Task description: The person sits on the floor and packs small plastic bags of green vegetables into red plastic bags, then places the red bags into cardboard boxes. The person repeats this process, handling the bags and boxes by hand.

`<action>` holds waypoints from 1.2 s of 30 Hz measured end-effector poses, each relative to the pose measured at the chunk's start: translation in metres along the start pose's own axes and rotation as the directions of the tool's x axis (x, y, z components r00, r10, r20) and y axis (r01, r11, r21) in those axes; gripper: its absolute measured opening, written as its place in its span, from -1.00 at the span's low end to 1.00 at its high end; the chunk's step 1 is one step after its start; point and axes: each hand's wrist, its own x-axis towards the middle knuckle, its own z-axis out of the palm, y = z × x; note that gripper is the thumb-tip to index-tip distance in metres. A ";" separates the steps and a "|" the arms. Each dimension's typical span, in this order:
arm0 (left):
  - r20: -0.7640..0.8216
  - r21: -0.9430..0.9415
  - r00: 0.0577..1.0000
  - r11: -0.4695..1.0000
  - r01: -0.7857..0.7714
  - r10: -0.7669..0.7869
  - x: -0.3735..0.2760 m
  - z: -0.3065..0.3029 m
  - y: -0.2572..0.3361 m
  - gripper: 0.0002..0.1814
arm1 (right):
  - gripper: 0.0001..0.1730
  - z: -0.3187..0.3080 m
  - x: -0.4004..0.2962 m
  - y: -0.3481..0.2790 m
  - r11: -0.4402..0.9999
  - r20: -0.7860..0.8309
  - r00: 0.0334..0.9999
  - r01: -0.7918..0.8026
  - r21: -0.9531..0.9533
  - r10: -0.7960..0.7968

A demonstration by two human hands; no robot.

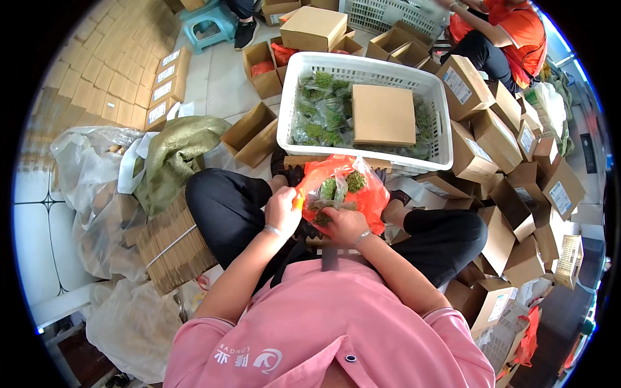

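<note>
A red plastic bag [374,209] sits between my knees with its mouth spread. My left hand [283,209] grips the bag's left rim. Inside it lie several small clear-wrapped green plants [356,181]. My right hand [345,225] reaches into the bag, fingers on a small plant clump [322,218] at the near side; its fingertips are partly hidden. Just beyond the bag stands a white plastic crate [300,148] filled with bagged green plants [322,124]. A closed cardboard box [384,114] rests on top of those plants.
Labelled cardboard boxes [490,140], some open, pile up on my right. An open box [249,134] stands left of the crate. Strapped flat cardboard [175,242] and a green woven sack [177,156] lie at my left. A person in orange [519,34] sits at far right.
</note>
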 end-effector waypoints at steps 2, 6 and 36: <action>0.054 -0.076 0.992 0.991 -0.112 0.116 -0.009 -0.015 0.022 -0.96 | -0.59 0.003 0.003 0.004 0.999 -0.022 0.999 -0.030 0.045 0.031; 0.103 -0.309 0.968 0.932 -0.188 0.230 -0.018 -0.017 0.024 -0.89 | -0.59 0.006 0.000 0.021 0.952 -0.131 0.986 0.133 0.274 -0.101; 0.470 -0.606 0.801 0.524 0.598 -0.371 0.010 -0.015 -0.014 -0.75 | -0.92 -0.051 -0.014 -0.032 0.953 -0.433 0.901 0.145 0.268 -0.016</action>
